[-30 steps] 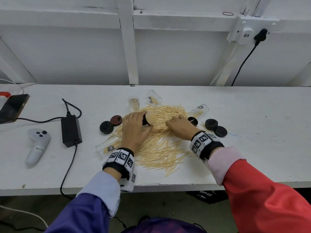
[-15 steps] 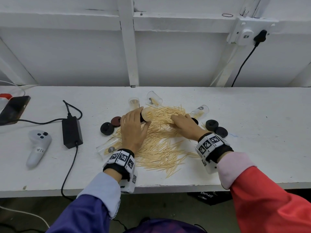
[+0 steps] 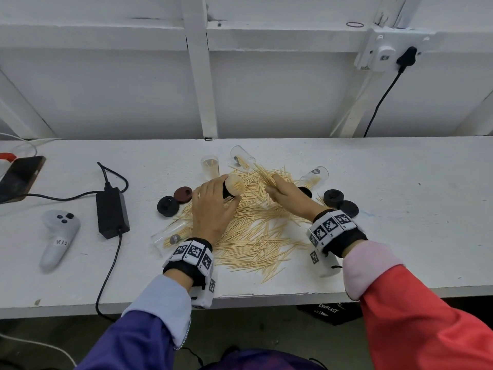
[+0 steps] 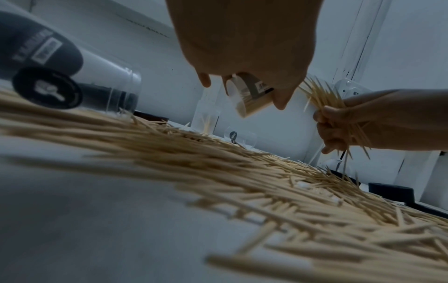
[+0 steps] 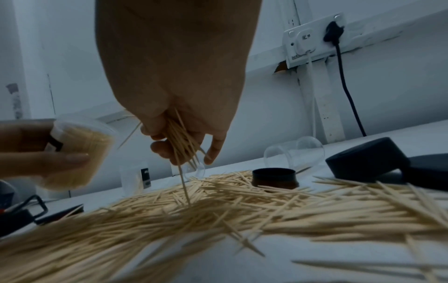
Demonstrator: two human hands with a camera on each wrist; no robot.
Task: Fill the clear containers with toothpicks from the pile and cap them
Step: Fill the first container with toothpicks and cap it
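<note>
The right hand [image 3: 289, 197] is now lifted off the scattered pile of pale wooden toothpicks [image 3: 256, 231], where a second ago it was flat down among them. Its fingers are closed around a loose bunch of toothpicks [image 5: 180, 141], and in the right wrist view one stick hangs down from the bunch to the pile. The left hand [image 3: 213, 209] has kept its place. It grips a small clear plastic container [image 3: 232, 186], already well filled, tilted with its open mouth toward the right hand and held just beside it, above the pile.

I judge that the step in hand is loading: the bunch is ready and only has to go into the mouth. The container looks almost full, so perhaps this is the last handful before a cap.

Beyond the left hand an upright clear container [image 3: 210, 166] stands with few sticks in it, and next to it a tipped clear container [image 3: 241, 157] lies on its side. Another lying container [image 3: 314, 175] is beyond the right hand, and one more [image 3: 170, 236] lies near the left wrist. Dark round caps [image 3: 167, 206] wait to the left of the left hand, and two more black caps [image 3: 333, 198] to the right of the right hand.

The bunch is untidy, with the sticks fanned out, so some may miss the narrow mouth and fall back.
</note>
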